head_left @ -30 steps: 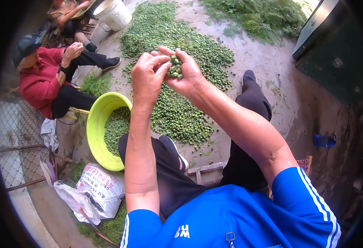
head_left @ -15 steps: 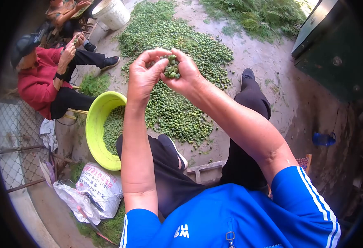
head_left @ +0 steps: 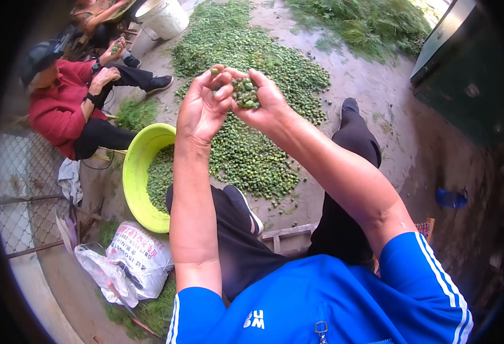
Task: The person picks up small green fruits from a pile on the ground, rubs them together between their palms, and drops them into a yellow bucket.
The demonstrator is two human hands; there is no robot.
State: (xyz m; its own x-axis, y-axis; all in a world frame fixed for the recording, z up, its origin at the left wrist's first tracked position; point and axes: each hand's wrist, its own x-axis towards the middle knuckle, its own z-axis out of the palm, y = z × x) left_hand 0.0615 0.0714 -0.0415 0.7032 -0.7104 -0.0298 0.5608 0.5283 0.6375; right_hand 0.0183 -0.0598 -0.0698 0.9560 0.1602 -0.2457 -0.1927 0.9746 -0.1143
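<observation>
Over the heap, my right hand (head_left: 268, 102) is cupped around a handful of small round green fruits (head_left: 245, 93); their exact kind I cannot make out. My left hand (head_left: 197, 112) touches it from the left, palm turned up and fingers curled. One green fruit (head_left: 214, 71) shows at the left fingertips, and others are partly hidden between those fingers. Below both hands spreads a large heap of the same fruits (head_left: 252, 163) on the floor. Beside my left forearm stands a lime-green tub (head_left: 136, 163) partly filled with them.
A co-worker in a red top (head_left: 63, 109) sits at the left, with another person behind. A white bucket (head_left: 169, 20) stands at the back. Feathery green branches (head_left: 372, 26) lie at the far right. A white printed sack (head_left: 140, 261) rests lower left; a dark cabinet (head_left: 464, 80) stands right.
My left hand has rolled palm up, its thumb moving away from the right hand's fruits. The right hand stays cupped. The co-worker's hands have come apart.
</observation>
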